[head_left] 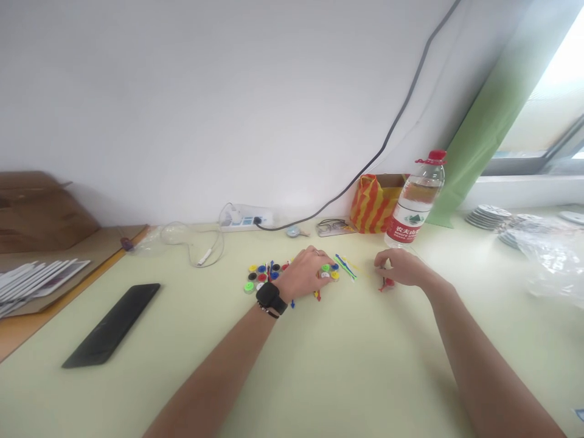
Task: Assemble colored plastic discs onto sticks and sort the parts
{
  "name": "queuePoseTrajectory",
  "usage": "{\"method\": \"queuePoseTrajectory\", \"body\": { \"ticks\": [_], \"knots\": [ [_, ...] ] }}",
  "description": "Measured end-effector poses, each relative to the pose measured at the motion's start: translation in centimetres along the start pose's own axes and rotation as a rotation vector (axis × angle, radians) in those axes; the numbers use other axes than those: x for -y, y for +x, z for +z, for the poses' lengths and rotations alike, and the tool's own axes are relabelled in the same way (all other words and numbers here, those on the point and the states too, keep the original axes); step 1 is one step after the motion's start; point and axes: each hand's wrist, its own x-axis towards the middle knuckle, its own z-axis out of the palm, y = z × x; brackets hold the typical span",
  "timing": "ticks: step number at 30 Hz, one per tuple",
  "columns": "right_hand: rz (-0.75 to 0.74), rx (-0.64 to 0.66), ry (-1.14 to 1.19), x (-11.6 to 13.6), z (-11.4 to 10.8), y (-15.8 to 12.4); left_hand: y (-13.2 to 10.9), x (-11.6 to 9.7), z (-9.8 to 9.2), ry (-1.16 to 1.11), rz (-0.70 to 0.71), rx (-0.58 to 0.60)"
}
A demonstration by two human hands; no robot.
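Observation:
My left hand (303,272), with a black watch (271,297) on the wrist, reaches over a cluster of small round coloured discs. Its thumb and forefinger are apart beside a green disc (325,267) and a white disc (325,275); the palm hides part of the cluster. More discs, among them a light green disc (249,287), lie left of that hand. To the right, my right hand (396,267) is closed in a pinch at the table, just above a small red piece (389,282). What its fingertips hold is mostly hidden.
Blue and green strips (345,267) lie between the hands. Behind stand a water bottle (416,204), a striped bag (371,207) and a power strip (244,218). A black flat slab (112,325) lies left, cardboard (41,210) beyond it, and clear plastic (554,255) right.

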Motion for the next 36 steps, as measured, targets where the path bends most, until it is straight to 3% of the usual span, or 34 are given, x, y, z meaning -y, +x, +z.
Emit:
{"method": "queuePoseTrajectory", "body": {
  "ticks": [6, 10, 15, 18, 24, 29, 32, 36],
  "knots": [
    [-0.008, -0.050, 0.078, -0.2, 0.3, 0.3, -0.1, 0.1, 0.6, 0.011, -0.004, 0.039],
    [-0.056, -0.185, 0.130, 0.2, 0.4, 0.5, -0.2, -0.2, 1.1, 0.029, 0.003, 0.030],
    [-0.139, -0.319, 0.415, 1.8, 0.8, 0.9, -0.3, 0.4, 0.5, -0.010, -0.009, 0.006],
    [-0.163, -0.289, 0.636, 3.2, 1.2, 1.0, -0.2, 0.8, 0.5, -0.008, -0.016, 0.028],
    [-0.027, -0.200, 1.081, 7.1, 2.2, 0.5, 0.0, 0.3, 0.1, 0.035, -0.037, -0.025],
    [-0.012, -0.008, 1.480, 10.3, 2.9, 0.0, 0.6, -1.6, -0.6, -0.262, -0.042, -0.170],
    [0.045, 0.081, 1.573, 11.3, 2.9, -0.4, 1.0, -2.7, -0.3, -0.447, -0.026, -0.235],
    [0.060, 0.117, 1.636, 11.9, 2.6, -0.8, 1.3, -3.3, 0.3, -0.511, -0.060, -0.299]
  ]
}}
